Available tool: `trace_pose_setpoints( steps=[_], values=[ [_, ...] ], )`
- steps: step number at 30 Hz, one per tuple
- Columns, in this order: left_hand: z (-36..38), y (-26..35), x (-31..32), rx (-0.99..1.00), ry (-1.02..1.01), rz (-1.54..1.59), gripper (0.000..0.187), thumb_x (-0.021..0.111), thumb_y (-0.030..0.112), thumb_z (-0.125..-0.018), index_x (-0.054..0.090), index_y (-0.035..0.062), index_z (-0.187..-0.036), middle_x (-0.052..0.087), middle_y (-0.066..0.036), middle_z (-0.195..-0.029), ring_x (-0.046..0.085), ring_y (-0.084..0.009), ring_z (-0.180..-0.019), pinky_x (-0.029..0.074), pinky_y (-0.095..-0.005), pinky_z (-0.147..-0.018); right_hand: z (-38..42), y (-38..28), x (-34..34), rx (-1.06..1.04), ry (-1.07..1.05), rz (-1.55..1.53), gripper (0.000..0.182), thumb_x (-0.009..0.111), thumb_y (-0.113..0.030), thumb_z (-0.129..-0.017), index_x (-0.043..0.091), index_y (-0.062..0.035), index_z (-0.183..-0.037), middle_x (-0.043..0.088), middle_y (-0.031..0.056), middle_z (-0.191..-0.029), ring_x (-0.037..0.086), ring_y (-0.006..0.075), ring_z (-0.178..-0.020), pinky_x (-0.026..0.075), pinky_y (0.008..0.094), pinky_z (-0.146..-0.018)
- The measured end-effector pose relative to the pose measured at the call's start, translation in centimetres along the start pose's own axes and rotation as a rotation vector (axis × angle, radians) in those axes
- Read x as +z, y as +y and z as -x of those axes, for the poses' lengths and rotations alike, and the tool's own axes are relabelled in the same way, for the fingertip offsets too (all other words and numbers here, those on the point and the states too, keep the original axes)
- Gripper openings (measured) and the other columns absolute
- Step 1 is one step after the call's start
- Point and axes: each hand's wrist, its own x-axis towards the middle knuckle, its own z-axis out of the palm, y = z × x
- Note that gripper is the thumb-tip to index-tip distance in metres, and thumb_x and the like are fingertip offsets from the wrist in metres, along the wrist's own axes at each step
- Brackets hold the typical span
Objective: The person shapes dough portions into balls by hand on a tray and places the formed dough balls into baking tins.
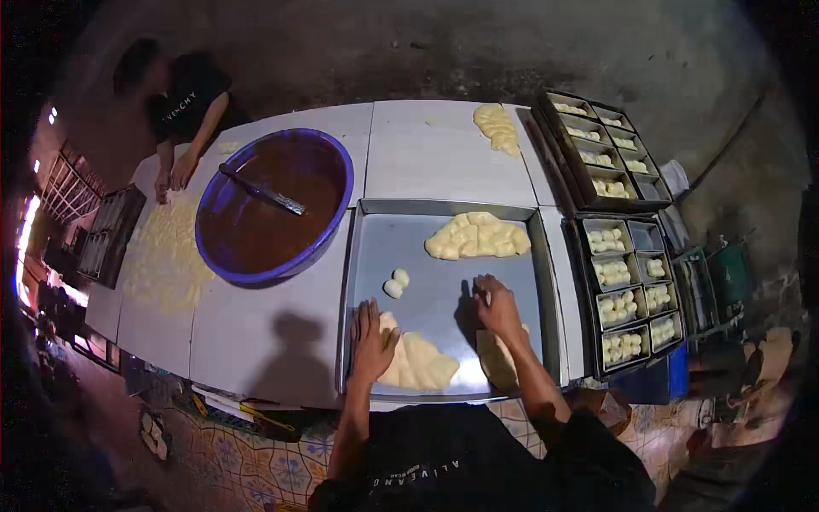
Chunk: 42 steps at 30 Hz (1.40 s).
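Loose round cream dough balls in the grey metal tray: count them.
2: a farther ball and a nearer ball, close together, left of centre in the tray. More may be hidden.

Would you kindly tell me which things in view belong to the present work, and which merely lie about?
Likely part of the work:
dough pieces
two small dough balls
metal tray
divided tins

Apparently lying about, untouched by either hand:
purple basin
brush
white container
blue container

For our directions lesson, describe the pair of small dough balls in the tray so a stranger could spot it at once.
On the white table, find the big metal tray. Inside, just beyond the camera wearer's left hand, sits the pair of dough balls. They are small and rounded, unlike the broad, lumpy dough slabs.
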Motion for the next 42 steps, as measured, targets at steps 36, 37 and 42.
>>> trace_pose_setpoints(
  steps=[36,37,42],
  values=[
    [6.9,1.9,-2.5,0.104,0.024,-0.208,0.036,0.061,0.016,-0.084,0.06,0.0047,-0.119,0.058,-0.013,-0.127,0.047,-0.0315,-0.127,0.023,-0.0549,-0.111,4.9,-10.3,3.7,-0.279,-0.451,-0.043,0.027,0.069,-0.013,-0.073,0.062,-0.0033,-0.097,0.06,0.0166,-0.101,0.056,0.0377,-0.095,0.047,0.0459,-0.083],
    [6.8,2.0,-2.4,0.127,-0.028,-0.275,0.041,0.06,0.021,-0.086,0.057,0.0066,-0.124,0.053,-0.012,-0.133,0.042,-0.0306,-0.131,0.019,-0.0561,-0.112,5.1,-9.9,4.4,-0.343,-0.48,-0.13,0.026,0.069,-0.012,-0.071,0.06,-0.003,-0.094,0.06,0.016,-0.096,0.058,0.0377,-0.091,0.048,0.046,-0.079],
    [6.2,2.3,-2.1,-0.043,-0.278,-0.458,0.054,0.059,0.039,-0.087,0.049,0.0197,-0.136,0.033,-0.007,-0.151,0.022,-0.0275,-0.143,0.011,-0.0559,-0.115,4.8,-9.4,3.9,0.038,-0.453,-0.644,0.017,0.068,-0.002,-0.071,0.062,-0.0022,-0.087,0.059,0.0113,-0.086,0.059,0.0238,-0.076,0.048,0.0311,-0.068]
  ],
)
